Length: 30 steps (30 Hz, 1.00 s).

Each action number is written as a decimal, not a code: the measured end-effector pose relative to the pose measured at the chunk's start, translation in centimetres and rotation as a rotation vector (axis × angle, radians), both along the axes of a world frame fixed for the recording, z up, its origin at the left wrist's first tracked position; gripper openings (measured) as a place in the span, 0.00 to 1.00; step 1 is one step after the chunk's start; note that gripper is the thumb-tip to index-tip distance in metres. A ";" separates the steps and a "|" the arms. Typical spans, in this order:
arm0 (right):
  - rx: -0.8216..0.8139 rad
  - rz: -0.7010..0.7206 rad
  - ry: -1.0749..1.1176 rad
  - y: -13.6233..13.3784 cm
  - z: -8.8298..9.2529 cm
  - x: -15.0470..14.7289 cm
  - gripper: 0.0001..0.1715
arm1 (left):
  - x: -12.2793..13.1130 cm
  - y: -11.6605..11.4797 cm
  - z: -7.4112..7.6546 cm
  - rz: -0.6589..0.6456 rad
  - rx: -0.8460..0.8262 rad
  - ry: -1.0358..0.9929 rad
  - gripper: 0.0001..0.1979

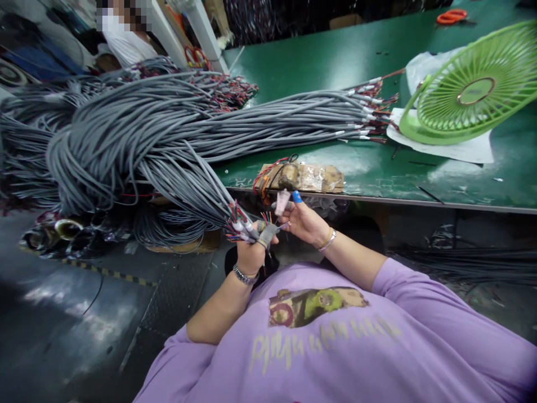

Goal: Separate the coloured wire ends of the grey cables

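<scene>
My left hand [251, 252] is closed around the end of a bundle of grey cables [188, 173]. Its thumb wears a grey wrapping, and stripped ends with coloured wires [237, 212] fan out around the fist. One cable's thin wires [284, 225] stick out past that thumb toward my right hand [308, 224]. The right hand is beside them, fingers partly bent and apart, palm turned inward. One of its fingertips has a blue cover [297, 196] and another a pale pinkish wrapping [282, 201]. Whether the right fingers touch the wires is hard to make out.
A large pile of grey cables [104, 129] lies across the green table [310, 61]. A green fan [474, 92] stands at the right, near orange-handled scissors [451, 17]. A taped cardboard piece [319, 178] lies at the front edge. Behind the pile is a person in white [128, 42].
</scene>
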State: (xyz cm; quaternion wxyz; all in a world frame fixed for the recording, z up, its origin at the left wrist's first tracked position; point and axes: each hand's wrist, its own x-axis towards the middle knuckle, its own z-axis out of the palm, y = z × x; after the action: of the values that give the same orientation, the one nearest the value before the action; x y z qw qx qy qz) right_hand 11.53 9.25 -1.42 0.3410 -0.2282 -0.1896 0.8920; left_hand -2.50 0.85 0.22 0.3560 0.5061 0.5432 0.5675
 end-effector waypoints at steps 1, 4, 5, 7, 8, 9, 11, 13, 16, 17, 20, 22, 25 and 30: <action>0.017 0.045 -0.009 -0.1 -0.2 0.5 0.28 | -0.1 -0.2 -0.1 0.009 0.006 0.000 0.14; 0.100 0.173 -0.040 -0.5 -0.5 1.7 0.24 | -0.6 -0.6 -0.4 0.003 0.014 0.013 0.14; 0.138 0.197 -0.048 -0.7 -0.4 2.0 0.23 | -0.8 -0.6 -0.5 -0.014 0.009 0.023 0.14; 0.213 0.211 -0.073 -1.0 0.1 2.3 0.23 | -1.2 -0.8 -0.6 -0.065 -0.005 0.054 0.14; 0.244 0.213 -0.095 -1.2 0.4 2.3 0.23 | -1.4 -0.8 -0.6 -0.091 -0.009 0.072 0.14; 0.270 0.217 -0.122 -1.3 0.8 2.3 0.22 | -1.5 -0.8 -0.6 -0.112 -0.011 0.091 0.14; 0.311 0.206 -0.178 -1.6 1.5 2.0 0.21 | -1.8 -0.8 -0.6 -0.146 -0.008 0.123 0.14; 0.342 0.169 -0.224 -2.0 2.0 1.7 0.21 | -2.0 -0.8 -0.4 -0.170 -0.004 0.140 0.13; 0.373 0.104 -0.272 -2.6 2.3 1.4 0.19 | -2.1 -0.7 -0.2 -0.193 -0.013 0.157 0.12; 0.382 0.088 -0.288 -2.7 2.3 1.4 0.18 | -2.1 -0.8 -0.1 -0.197 -0.022 0.160 0.12; 0.413 0.044 -0.335 -3.2 2.5 1.3 0.15 | -2.3 -0.8 0.1 -0.208 -0.055 0.174 0.12; 0.426 0.025 -0.354 -3.4 2.6 1.3 0.14 | -2.3 -0.8 0.3 -0.218 -0.074 0.188 0.12; 0.428 0.016 -0.369 -3.6 2.8 1.1 0.13 | -2.3 -0.6 0.6 -0.244 -0.092 0.182 0.12; 0.511 0.036 -0.386 -3.9 2.7 0.8 0.16 | -2.5 -0.2 1.1 -0.338 -0.047 0.233 0.10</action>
State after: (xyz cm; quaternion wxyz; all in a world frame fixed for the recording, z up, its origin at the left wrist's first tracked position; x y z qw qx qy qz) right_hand 12.36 5.35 1.26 0.3294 -0.2966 -0.4727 0.7616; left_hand -5.04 0.60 1.30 0.3927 0.6437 0.5013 0.4245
